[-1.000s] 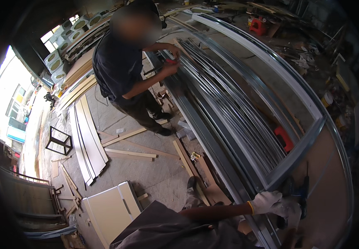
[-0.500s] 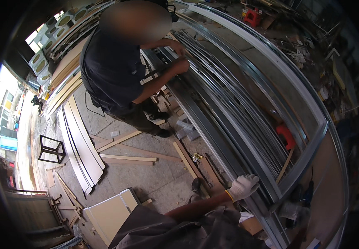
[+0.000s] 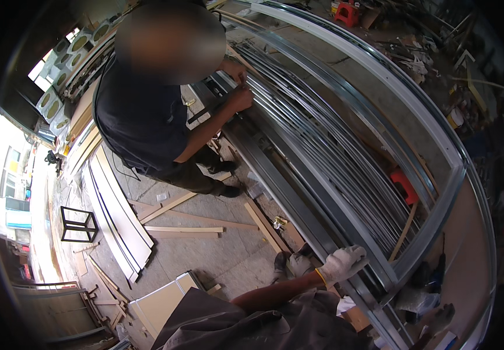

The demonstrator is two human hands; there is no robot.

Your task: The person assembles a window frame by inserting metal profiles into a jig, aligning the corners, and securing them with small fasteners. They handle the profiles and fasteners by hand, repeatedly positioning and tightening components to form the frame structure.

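My left hand (image 3: 341, 266), in a white work glove with a yellow cuff, is closed over the edge of a long grey metal profile (image 3: 298, 213). The profile runs from the far end toward my lower right. Lower right, my right hand (image 3: 438, 318) is dim, its fingers seemingly extended and nothing visible in them. It is nearest to a clear plastic bag (image 3: 413, 299) and a dark blue power tool (image 3: 436, 273). Across the profiles, a co-worker in dark clothes (image 3: 141, 111) has both hands (image 3: 240, 87) together over their far end.
Thin metal rods (image 3: 327, 137) lie bundled inside a large metal frame (image 3: 438, 207) at right. A red object (image 3: 404, 186) sits by the rods. Wood strips (image 3: 185, 229), pale boards (image 3: 167, 300) and a black stand (image 3: 78, 224) are on the floor at left. A red stool (image 3: 347, 14) stands far back.
My right hand has come into sight at the lower right. My left hand keeps its place on the profile. The co-worker's hands have shifted slightly left in the view, which has itself moved.
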